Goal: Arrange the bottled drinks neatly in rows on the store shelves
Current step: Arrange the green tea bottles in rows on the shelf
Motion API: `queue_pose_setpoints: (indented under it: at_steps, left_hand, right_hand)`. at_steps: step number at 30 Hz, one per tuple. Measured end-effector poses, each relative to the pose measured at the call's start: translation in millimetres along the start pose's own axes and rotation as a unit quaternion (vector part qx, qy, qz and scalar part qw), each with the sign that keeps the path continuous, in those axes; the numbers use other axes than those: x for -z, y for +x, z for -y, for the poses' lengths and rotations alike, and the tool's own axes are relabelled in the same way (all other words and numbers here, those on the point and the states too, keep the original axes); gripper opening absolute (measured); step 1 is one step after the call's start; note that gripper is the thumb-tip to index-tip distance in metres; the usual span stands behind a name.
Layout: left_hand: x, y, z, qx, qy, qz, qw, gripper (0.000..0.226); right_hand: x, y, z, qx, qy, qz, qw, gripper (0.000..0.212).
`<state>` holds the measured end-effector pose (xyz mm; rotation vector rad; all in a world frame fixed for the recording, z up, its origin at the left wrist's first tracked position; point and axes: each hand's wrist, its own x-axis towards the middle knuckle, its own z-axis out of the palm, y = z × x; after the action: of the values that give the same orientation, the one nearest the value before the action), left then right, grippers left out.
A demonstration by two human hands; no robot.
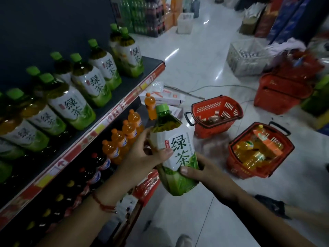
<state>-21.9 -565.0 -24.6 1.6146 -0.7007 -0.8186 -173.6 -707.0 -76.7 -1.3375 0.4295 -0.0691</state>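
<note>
we hold the bottle (175, 154) tilted, left hand (142, 157) and right hand (204, 172) both wrapped round it. risk: it clips the shelf (128, 102) row and topples bottles.

dim store interior, glare streaks on the glossy floor (179, 56), wide-angle bending at edges, blurred far background

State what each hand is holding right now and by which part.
Both hands hold one green tea bottle. The left hand grips the upper part of its body, just below the shoulder; the right hand grips its lower part, thumb on the label.
</note>
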Motion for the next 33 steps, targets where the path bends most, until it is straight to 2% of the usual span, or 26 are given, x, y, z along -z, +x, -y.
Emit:
queue_pose_setpoints:
  at_steps: [3,12,17,21,25,29,33]
  left_hand:
    - [5.4,34.7,-6.3,-0.017,-0.012,-0.013,1.0,0.045]
    - [55.6,159.6,-9.5,-0.059,-0.029,-0.02,0.998,0.06]
    - [86.5,230.5,-13.8,-0.051,0.012,-0.02,0.998,0.061]
    - [101.4,264.6,-19.2,-0.04,0.052,-0.031,0.997,0.074]
    - [111.0,284.5,-27.1,-0.044,0.069,-0.084,0.993,0.075]
    - [115.5,293.7,-32.5,-0.014,0.069,-0.206,0.976,0.08]
    - [115.7,297.1,-41.7,0.028,0.096,-0.323,0.941,0.088]
  right_hand:
    - [19.1,33.5,19.9,0.008,-0.022,0.007,1.0,0.042]
    - [61.7,173.1,69.1,0.03,-0.077,0.038,0.996,0.056]
    - [82.7,247.5,92.0,0.048,-0.104,0.029,0.993,0.067]
    - [96.8,288.9,102.6,0.052,-0.12,0.041,0.991,0.068]
    - [102.9,336.7,118.3,0.076,-0.162,0.084,0.98,0.069]
    - [100.6,386.2,128.4,0.1,-0.185,0.151,0.966,0.073]
    - [93.5,431.8,140.2,0.111,-0.182,0.247,0.945,0.076]
